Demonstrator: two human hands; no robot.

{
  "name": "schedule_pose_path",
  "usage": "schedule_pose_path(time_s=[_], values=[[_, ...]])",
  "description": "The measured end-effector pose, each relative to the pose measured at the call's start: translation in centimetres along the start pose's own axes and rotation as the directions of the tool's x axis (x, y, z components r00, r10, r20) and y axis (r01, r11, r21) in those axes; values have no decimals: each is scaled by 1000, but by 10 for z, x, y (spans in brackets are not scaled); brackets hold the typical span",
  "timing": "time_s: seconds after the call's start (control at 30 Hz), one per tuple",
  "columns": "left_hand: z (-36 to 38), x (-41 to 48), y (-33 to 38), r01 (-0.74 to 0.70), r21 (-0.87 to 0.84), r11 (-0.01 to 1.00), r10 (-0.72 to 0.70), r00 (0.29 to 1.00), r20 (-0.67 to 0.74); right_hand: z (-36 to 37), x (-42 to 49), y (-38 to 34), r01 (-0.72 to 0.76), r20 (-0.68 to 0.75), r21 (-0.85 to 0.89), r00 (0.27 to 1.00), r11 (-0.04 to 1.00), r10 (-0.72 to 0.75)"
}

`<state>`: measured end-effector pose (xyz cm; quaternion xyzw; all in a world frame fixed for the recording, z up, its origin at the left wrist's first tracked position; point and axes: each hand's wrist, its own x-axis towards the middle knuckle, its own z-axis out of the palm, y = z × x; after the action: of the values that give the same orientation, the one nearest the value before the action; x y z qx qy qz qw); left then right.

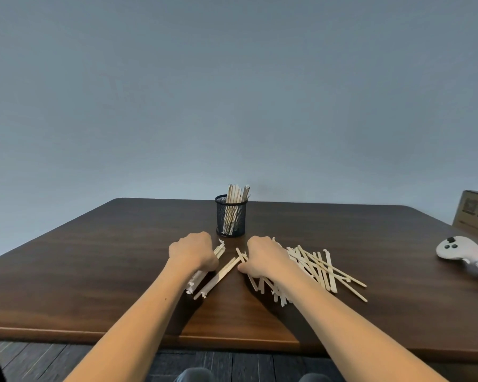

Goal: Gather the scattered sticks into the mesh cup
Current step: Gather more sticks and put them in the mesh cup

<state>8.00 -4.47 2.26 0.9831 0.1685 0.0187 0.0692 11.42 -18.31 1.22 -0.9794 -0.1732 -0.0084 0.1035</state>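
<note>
A black mesh cup [230, 220] stands upright at the middle of the dark wooden table [94, 257], with several pale wooden sticks standing in it. My left hand [193, 250] is closed around a bundle of sticks [202, 274] that lies slanted on the table. One loose stick [218, 277] lies between my hands. My right hand [262, 256] presses down, fingers curled, on the left end of a scattered pile of sticks [320, 267]; whether it grips any is hidden.
A white game controller [461, 250] with a label lies at the right edge of the table. Behind it stands a cardboard box [475, 215]. The table's front edge runs below my forearms, with dark plank floor beneath.
</note>
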Motion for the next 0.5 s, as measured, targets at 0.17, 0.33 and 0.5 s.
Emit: schedule_pose_path(time_s=[0.17,0.33,0.5], values=[[18,4,8,-14,114,993,14,1000,-1,3,4,-10,-18,-44,67,999,998,21],[26,4,9,-31,145,989,27,999,30,10,4,-10,-37,-93,134,994,990,49],[20,7,0,32,-108,994,-36,998,-43,8,13,1,-33,-162,388,981,921,103]])
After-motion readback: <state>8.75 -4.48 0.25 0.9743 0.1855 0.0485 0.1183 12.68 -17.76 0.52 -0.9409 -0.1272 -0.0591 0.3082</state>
